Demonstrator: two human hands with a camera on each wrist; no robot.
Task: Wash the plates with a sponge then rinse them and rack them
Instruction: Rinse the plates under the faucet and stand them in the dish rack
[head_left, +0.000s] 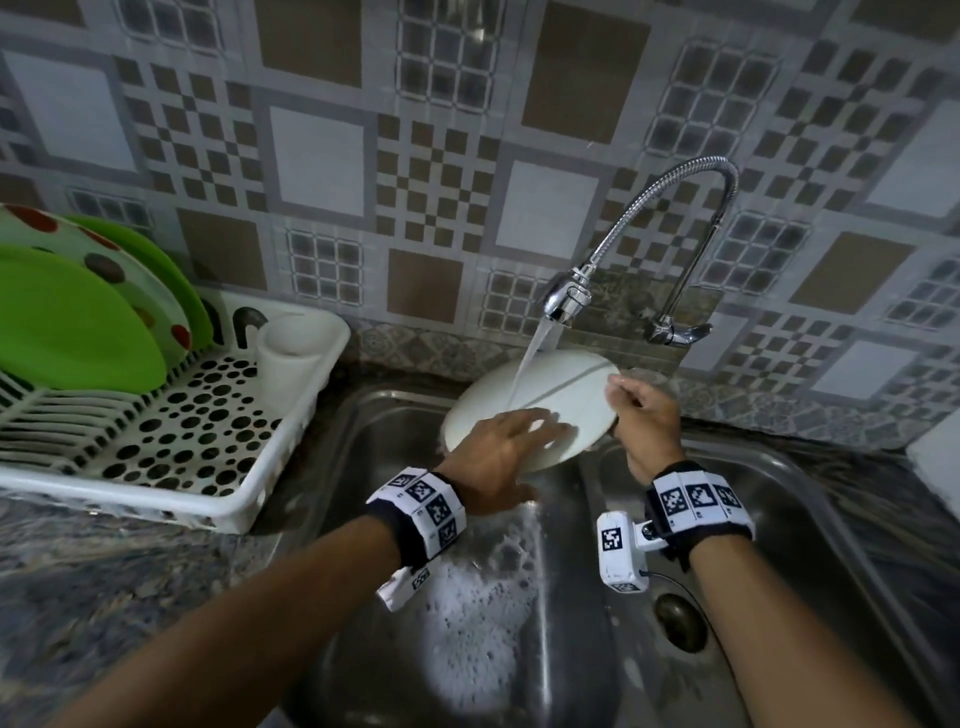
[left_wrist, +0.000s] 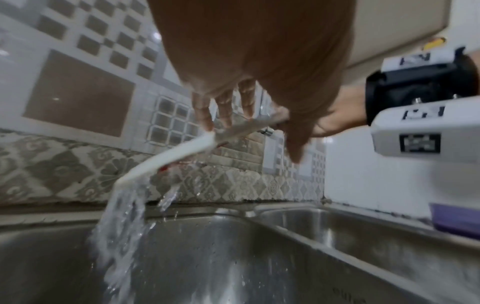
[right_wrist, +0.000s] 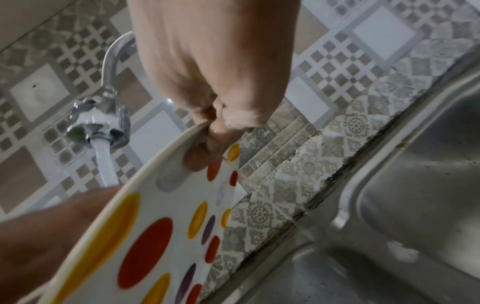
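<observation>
A white plate (head_left: 566, 387) with coloured dots on its far face (right_wrist: 166, 216) is tilted over the sink under the running tap (head_left: 566, 296). Water hits its plain back and pours off the lower edge (left_wrist: 168, 156). My right hand (head_left: 636, 402) grips the plate's right rim, with the thumb curled onto the dotted face (right_wrist: 207, 152). My left hand (head_left: 514, 434) lies flat on the plain back with straight, spread fingers (left_wrist: 226, 107). No sponge shows in any view.
A white dish rack (head_left: 208, 431) on the left counter holds green and spotted plates (head_left: 67, 322) and a white cup (head_left: 291, 343). Soap foam (head_left: 478, 608) lies in the left sink basin; the right basin has a drain (head_left: 680, 621). A tiled wall stands close behind.
</observation>
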